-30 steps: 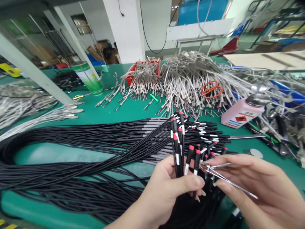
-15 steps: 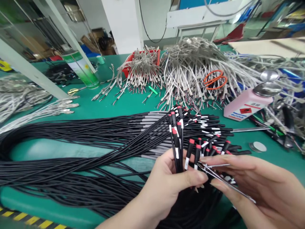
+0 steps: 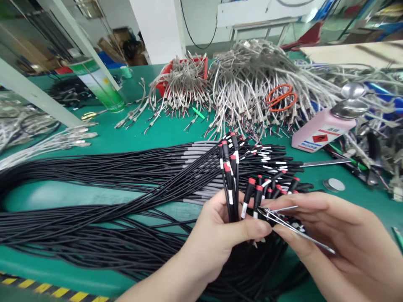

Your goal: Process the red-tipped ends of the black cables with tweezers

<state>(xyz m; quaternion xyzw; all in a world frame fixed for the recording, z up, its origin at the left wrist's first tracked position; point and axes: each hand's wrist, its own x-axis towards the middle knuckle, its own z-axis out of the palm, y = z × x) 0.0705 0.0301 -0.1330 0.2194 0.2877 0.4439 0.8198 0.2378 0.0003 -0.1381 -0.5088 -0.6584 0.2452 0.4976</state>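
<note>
My left hand (image 3: 220,235) is closed around a bunch of black cables with red-tipped connectors (image 3: 234,184), held upright, thumb pressed across their front. My right hand (image 3: 340,239) pinches a pair of metal tweezers (image 3: 283,220) whose tips touch the connectors just right of my left thumb. A large bundle of long black cables (image 3: 94,201) fans out to the left across the green table (image 3: 151,138). More red-tipped connector ends (image 3: 270,163) lie flat behind my hands.
Heaps of grey wire harnesses (image 3: 252,92) lie at the back with orange scissors (image 3: 280,98) on top and a red bin (image 3: 176,75). A pink dispenser bottle (image 3: 324,128) stands at the right, a green-white can (image 3: 97,86) at the back left, a round metal disc (image 3: 333,184) nearby.
The view has tilted down slightly, and both hands sit a little higher in the picture. The tweezer tips have closed in on the connectors next to my left thumb.
</note>
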